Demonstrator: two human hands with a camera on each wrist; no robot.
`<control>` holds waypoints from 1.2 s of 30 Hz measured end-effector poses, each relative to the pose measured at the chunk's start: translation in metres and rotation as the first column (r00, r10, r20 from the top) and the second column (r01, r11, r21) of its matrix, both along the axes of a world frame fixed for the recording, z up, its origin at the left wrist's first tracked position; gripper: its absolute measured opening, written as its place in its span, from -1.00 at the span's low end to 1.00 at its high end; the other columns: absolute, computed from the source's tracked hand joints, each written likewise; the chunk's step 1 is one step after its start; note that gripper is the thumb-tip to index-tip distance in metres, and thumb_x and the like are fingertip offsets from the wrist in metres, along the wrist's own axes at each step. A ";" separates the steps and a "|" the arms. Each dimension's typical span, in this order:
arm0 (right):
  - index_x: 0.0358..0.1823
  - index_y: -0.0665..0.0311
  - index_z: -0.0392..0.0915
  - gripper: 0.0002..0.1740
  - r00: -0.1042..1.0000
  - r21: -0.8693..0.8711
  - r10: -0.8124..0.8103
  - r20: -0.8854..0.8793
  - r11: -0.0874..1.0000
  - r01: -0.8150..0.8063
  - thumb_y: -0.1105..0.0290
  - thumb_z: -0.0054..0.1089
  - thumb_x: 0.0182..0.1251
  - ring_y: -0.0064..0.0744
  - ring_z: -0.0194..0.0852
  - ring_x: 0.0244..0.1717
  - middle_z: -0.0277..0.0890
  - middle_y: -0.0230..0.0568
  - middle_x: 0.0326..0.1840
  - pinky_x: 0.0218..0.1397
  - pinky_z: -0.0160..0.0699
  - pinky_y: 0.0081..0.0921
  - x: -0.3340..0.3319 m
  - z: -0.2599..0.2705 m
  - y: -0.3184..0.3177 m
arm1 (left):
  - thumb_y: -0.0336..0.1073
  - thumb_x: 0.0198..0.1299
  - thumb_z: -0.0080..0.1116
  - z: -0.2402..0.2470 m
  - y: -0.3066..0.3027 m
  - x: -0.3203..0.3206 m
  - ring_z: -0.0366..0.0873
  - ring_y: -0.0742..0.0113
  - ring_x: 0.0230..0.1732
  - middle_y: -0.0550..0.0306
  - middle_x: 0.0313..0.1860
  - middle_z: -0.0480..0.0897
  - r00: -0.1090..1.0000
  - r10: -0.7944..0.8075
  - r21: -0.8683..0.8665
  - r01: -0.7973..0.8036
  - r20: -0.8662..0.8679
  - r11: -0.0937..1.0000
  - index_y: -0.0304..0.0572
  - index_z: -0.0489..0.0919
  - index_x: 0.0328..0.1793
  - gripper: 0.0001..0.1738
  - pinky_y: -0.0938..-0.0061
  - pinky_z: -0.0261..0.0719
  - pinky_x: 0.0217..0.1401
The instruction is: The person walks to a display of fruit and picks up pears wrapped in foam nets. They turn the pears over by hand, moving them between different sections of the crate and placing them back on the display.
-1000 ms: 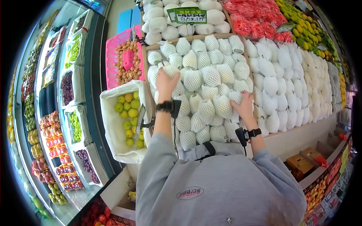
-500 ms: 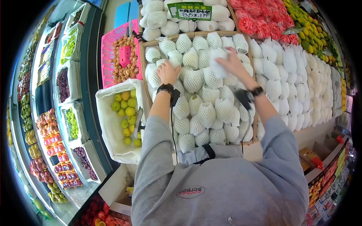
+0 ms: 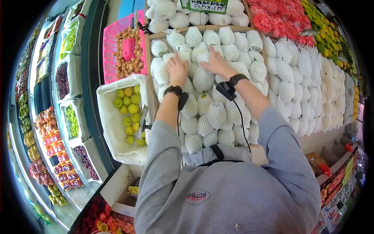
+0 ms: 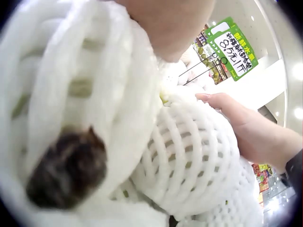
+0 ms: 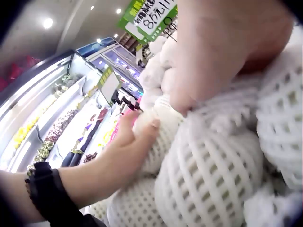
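Note:
Rows of pale fruit in white foam nets fill a wooden-edged bin in front of me. In the head view my left hand (image 3: 177,73) rests on the netted fruit at the bin's left side, fingers reaching forward. Just right of it, my right hand (image 3: 216,64) holds a foam-netted fruit (image 3: 203,58) between thumb and fingers, close over the rows. The left wrist view has a netted fruit (image 4: 189,151) near the right hand (image 4: 244,120), and a dark brown stem end (image 4: 71,168) up close. From the right wrist, the left hand (image 5: 111,163) touches a netted fruit (image 5: 163,135).
Left of the bin stand a white-lined crate (image 3: 107,117) of yellow-green fruit and a pink basket (image 3: 111,50) of small brown items. A green price sign (image 3: 206,5) rises at the back. More wrapped fruit (image 3: 286,74) lies to the right, red-wrapped fruit (image 3: 269,19) beyond.
My right hand left the bin's right side, carried a white netted fruit over the back rows and came leftward, close to the left hand. The left hand stays at the left rows, its fingers now straighter.

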State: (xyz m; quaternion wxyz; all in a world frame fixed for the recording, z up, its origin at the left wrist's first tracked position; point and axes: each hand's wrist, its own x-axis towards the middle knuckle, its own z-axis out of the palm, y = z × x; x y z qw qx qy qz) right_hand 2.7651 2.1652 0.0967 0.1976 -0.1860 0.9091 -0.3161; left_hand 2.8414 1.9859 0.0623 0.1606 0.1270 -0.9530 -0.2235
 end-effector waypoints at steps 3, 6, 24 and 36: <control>0.35 0.49 -0.02 -0.01 0.993 0.030 0.098 -0.069 0.995 -0.097 -0.05 0.20 0.09 0.32 0.25 0.14 0.21 0.43 0.16 0.23 0.29 -0.13 -0.006 0.003 0.019 | 0.04 0.09 0.14 -0.008 -0.010 -0.005 0.41 -0.20 -0.07 -0.23 -0.09 0.40 0.987 -0.033 -0.103 0.050 0.160 0.993 -0.18 0.16 0.39 -0.19 0.02 0.39 -0.04; 0.28 0.50 0.11 -0.10 0.974 -0.019 0.142 -0.177 0.989 -0.148 -0.06 0.18 0.12 0.24 0.29 0.12 0.25 0.36 0.13 0.20 0.32 -0.13 0.028 0.057 0.074 | 0.04 0.04 0.18 0.003 -0.005 -0.006 0.39 -0.23 -0.01 -0.29 -0.03 0.39 0.966 -0.015 -0.098 0.041 0.259 0.994 -0.25 0.21 0.34 -0.19 0.01 0.38 0.02; 0.21 0.60 0.12 -0.04 0.946 -0.213 -0.306 -0.101 0.936 0.280 -0.04 0.32 0.02 0.08 0.44 0.08 0.41 0.34 0.03 0.14 0.40 -0.22 0.029 0.081 0.105 | 0.04 -0.14 0.32 0.054 0.084 0.049 0.45 -0.17 -0.06 -0.23 -0.04 0.42 0.925 -0.114 0.155 0.061 0.364 0.986 -0.39 0.23 0.21 -0.11 -0.02 0.29 0.09; 0.11 0.46 0.25 -0.14 0.982 0.195 -0.187 -0.018 0.963 0.187 -0.21 0.06 0.06 0.23 0.42 0.04 0.40 0.34 0.04 0.11 0.34 -0.02 -0.026 0.017 0.054 | 0.14 0.08 0.09 0.057 0.056 -0.010 0.50 -0.25 -0.11 -0.33 -0.22 0.54 0.911 -0.146 0.266 0.042 0.386 0.963 -0.52 0.41 -0.03 -0.29 -0.05 0.43 -0.06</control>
